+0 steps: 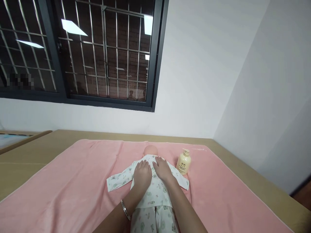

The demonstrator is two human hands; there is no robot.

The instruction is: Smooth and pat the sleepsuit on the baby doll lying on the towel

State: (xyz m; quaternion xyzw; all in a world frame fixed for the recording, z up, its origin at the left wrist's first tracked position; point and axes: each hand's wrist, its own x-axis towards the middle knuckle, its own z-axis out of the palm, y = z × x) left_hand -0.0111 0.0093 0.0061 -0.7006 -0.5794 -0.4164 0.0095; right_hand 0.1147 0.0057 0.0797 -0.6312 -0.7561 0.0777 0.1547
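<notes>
A baby doll lies lengthwise in front of me, dressed in a white top and trousers with a small green print. Its bald head points away from me and no face shows. Both sleeves are spread out to the sides. My left hand rests flat on the left side of the doll's upper body, with a silver bangle on the wrist. On the right side of the upper body lies my right hand, palm down, fingers stretched toward the shoulder. Neither hand grips anything.
A pale yellow pump bottle stands by the doll's right-hand sleeve. Under everything spreads a pink blanket on a tan padded surface. Behind rise a white wall and a dark-framed window with metal bars.
</notes>
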